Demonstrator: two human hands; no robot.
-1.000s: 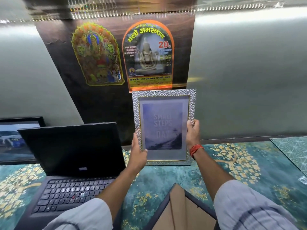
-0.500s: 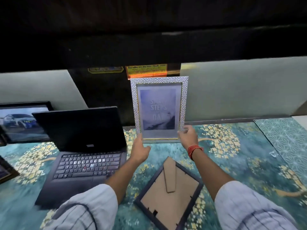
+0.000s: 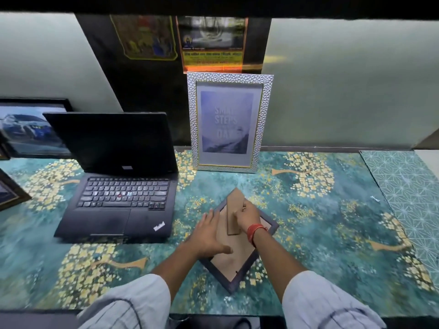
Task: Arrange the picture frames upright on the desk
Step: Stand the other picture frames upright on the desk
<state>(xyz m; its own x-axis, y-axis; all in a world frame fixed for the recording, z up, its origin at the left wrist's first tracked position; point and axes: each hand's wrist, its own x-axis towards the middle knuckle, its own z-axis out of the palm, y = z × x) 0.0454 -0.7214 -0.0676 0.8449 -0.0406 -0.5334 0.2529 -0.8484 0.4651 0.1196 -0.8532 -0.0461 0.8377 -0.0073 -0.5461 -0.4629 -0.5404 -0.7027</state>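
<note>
The picture frames sit in two states on the desk (image 3: 332,233), whose teal and gold floral mat covers most of the view. The open laptop (image 3: 118,186) takes the left middle of the desk. The silver frame (image 3: 228,122) already stands upright at the back, leaning near the wall, just right of the laptop's screen and well beyond the hands. A black frame with a car picture (image 3: 31,129) stands at the far left edge, and the corner of another frame (image 3: 9,193) shows below it.

The dark frame (image 3: 237,255) is the one in hand: it lies face down, back board up, straight ahead of the person and close in, turned like a diamond so one corner points toward the body and the opposite corner toward the silver frame. Its cardboard stand (image 3: 234,213) runs along that near-to-far diagonal, hinged up off the back board.

The left hand (image 3: 209,236) lies flat and open, palm down, pressing the left part of the back board. The right hand (image 3: 247,217) is closed around the stand's right edge, fingers curled on it. Both hands are on the frame; the right is nearer the stand, so the opening of the stand seems to be its job, the left steadying. Raising the frame would likely mean tipping it up toward the back of the desk.
</note>
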